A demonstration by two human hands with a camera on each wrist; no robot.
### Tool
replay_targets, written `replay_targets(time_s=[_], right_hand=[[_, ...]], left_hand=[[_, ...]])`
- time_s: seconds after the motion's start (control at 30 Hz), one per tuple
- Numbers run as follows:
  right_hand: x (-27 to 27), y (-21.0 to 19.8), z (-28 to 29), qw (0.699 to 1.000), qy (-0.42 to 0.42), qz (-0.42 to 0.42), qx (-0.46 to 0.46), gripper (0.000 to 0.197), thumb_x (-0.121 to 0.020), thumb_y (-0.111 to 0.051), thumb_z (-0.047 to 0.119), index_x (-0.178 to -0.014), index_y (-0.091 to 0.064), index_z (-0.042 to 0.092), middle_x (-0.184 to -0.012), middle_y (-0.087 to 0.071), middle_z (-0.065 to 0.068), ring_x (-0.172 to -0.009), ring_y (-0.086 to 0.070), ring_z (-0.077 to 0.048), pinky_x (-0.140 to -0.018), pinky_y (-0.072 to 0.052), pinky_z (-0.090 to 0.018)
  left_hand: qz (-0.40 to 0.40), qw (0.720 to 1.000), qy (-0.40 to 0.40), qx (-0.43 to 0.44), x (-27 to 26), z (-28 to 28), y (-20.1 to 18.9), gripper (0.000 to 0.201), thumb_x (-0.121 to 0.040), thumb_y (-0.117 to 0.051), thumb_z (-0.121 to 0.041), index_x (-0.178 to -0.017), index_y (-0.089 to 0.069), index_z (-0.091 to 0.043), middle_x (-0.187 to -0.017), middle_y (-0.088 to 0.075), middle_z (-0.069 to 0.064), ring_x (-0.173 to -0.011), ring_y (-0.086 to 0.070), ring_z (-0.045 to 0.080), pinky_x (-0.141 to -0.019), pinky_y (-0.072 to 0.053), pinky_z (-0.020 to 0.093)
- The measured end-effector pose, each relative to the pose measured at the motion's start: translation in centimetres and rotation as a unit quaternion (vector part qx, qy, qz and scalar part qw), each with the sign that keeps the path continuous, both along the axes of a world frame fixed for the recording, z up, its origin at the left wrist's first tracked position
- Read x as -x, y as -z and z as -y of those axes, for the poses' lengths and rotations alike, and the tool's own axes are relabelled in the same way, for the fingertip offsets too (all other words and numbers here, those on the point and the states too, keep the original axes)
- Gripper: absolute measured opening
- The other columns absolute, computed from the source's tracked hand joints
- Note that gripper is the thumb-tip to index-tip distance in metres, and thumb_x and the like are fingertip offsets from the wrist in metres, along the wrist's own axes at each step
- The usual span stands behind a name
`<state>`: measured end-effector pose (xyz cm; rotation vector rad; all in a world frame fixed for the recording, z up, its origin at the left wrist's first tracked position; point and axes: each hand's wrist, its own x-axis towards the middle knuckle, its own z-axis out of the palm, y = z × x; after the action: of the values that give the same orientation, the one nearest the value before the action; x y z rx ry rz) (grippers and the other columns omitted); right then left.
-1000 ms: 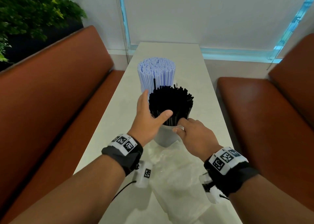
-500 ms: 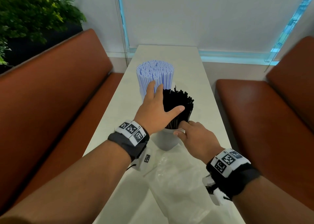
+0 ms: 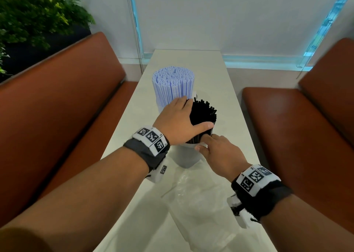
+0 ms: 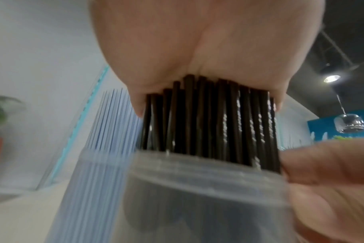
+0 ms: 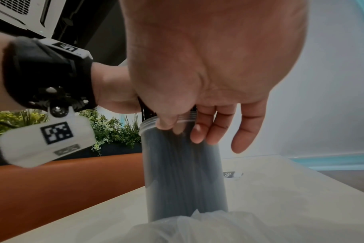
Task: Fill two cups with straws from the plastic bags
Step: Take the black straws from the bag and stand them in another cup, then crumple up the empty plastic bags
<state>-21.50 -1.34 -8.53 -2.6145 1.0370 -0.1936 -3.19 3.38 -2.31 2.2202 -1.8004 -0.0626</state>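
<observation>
Black straws (image 3: 206, 112) stand bunched in the near translucent cup (image 3: 186, 159). My left hand (image 3: 182, 117) lies flat on top of them; the left wrist view has the palm (image 4: 177, 49) pressing on the straw tips (image 4: 208, 118). My right hand (image 3: 210, 146) grips this cup at its rim. In the right wrist view its thumb sits on the rim and its fingers (image 5: 199, 131) run down the cup wall (image 5: 183, 172). Behind stands a second cup (image 3: 159, 107) packed with pale blue straws (image 3: 173, 85).
An empty clear plastic bag (image 3: 201, 194) lies crumpled on the narrow white table (image 3: 191, 60) just in front of the near cup. Brown benches (image 3: 67, 108) flank the table on both sides. A green plant (image 3: 28, 18) stands at the far left.
My left hand left the side of the black straw bundle, rose and went forward to lie flat on its top. My right hand stayed at the cup rim.
</observation>
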Motion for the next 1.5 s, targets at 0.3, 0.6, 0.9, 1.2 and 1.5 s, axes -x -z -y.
replay_targets(time_s=[0.3,0.6,0.9,1.2,1.5], right_hand=[[0.8,-0.3,0.8,0.996,0.016,0.084,-0.009,0.015,-0.102,-0.044,0.047,-0.105,-0.050,0.034,-0.093,-0.057,0.009,-0.088,-0.059,-0.016,-0.066,-0.043,-0.034],[7.5,2.8,0.0,0.943,0.263,-0.147,-0.138,0.098,-0.071,-0.053,0.089,-0.147,-0.041,0.028,-0.146,-0.043,-0.009,-0.134,-0.043,-0.032,-0.103,-0.044,-0.050],[8.9,6.7,0.1,0.926,0.258,-0.109,-0.252,0.058,-0.071,-0.088,0.047,-0.103,-0.066,0.003,-0.087,-0.071,-0.006,-0.085,-0.068,-0.025,-0.070,-0.048,-0.030],[10.1,8.6,0.3,0.879,0.251,0.212,-0.346,0.019,-0.080,-0.082,0.020,-0.096,-0.072,0.025,-0.093,-0.077,0.005,-0.088,-0.073,-0.020,-0.084,-0.058,-0.042],[8.9,9.0,-2.4,0.831,0.244,0.322,-0.382,0.027,-0.078,-0.083,0.031,-0.102,-0.072,0.036,-0.096,-0.077,0.011,-0.082,-0.074,-0.010,-0.071,-0.058,-0.035]], left_hand=[[-0.173,0.961,-0.021,0.215,-1.2,-1.4,-0.5,0.066,-0.089,-0.043,-0.070,-0.127,-0.062,-0.019,-0.137,-0.052,0.004,-0.132,-0.044,0.016,-0.115,-0.034,0.035],[-0.288,0.947,-0.131,-0.054,2.8,-9.7,8.5,0.058,-0.085,-0.043,-0.078,-0.084,-0.055,-0.021,-0.082,-0.060,-0.010,-0.074,-0.057,0.013,-0.065,-0.042,0.029],[-0.277,0.916,-0.146,-0.251,4.9,-8.0,14.2,0.100,-0.073,-0.075,-0.067,-0.147,-0.035,-0.013,-0.142,-0.053,0.000,-0.116,-0.056,0.019,-0.082,-0.042,0.029],[-0.391,0.885,-0.242,-0.078,2.1,-10.0,14.4,0.107,-0.064,-0.068,-0.083,-0.146,-0.042,-0.020,-0.143,-0.046,0.007,-0.124,-0.053,0.024,-0.097,-0.046,0.035],[-0.655,0.716,-0.240,-0.023,3.6,-12.0,14.9,0.078,-0.061,-0.089,-0.061,-0.120,-0.065,-0.016,-0.109,-0.076,0.003,-0.099,-0.074,0.024,-0.093,-0.057,0.049]])
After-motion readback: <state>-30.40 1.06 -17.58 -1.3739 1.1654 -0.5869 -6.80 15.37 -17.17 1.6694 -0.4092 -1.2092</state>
